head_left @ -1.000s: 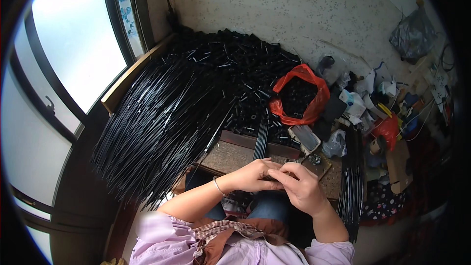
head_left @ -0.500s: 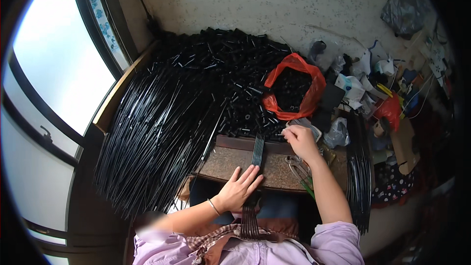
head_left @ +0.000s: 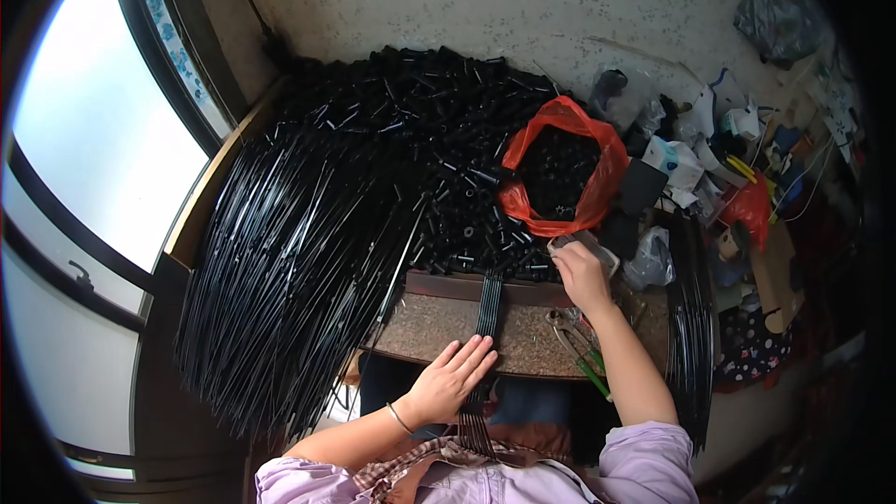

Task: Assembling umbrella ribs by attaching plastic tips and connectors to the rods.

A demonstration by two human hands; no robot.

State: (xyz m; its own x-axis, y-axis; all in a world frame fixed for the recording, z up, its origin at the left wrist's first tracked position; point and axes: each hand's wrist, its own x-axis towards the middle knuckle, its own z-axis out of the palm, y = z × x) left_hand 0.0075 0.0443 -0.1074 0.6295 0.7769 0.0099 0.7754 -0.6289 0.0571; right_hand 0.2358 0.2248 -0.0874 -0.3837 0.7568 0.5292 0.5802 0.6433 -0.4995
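My left hand [head_left: 452, 377] lies flat with its fingers stretched out over a row of thin black rods [head_left: 488, 303]. The row runs side by side across the bench edge toward my lap, its far ends meeting the heap of short black tubes [head_left: 464, 224]. At the right, my right hand [head_left: 584, 280] is at a small shallow tray [head_left: 604, 257], its fingers curled together; whatever they hold, if anything, is hidden. An open red plastic bag [head_left: 616, 161] of small black parts stands just beyond that hand.
Long black rods [head_left: 280, 271] spread over the left side, beside a wooden board [head_left: 210, 185]. Pliers with green handles [head_left: 595, 373] lie on the brown bench top [head_left: 429, 324]. A second rod bundle [head_left: 688, 327] hangs at the right, near a clear bag [head_left: 651, 264] and clutter.
My right hand has lowered from above the bench's back edge to the small tray. My left hand stays flat on the rods. The view has shifted slightly.
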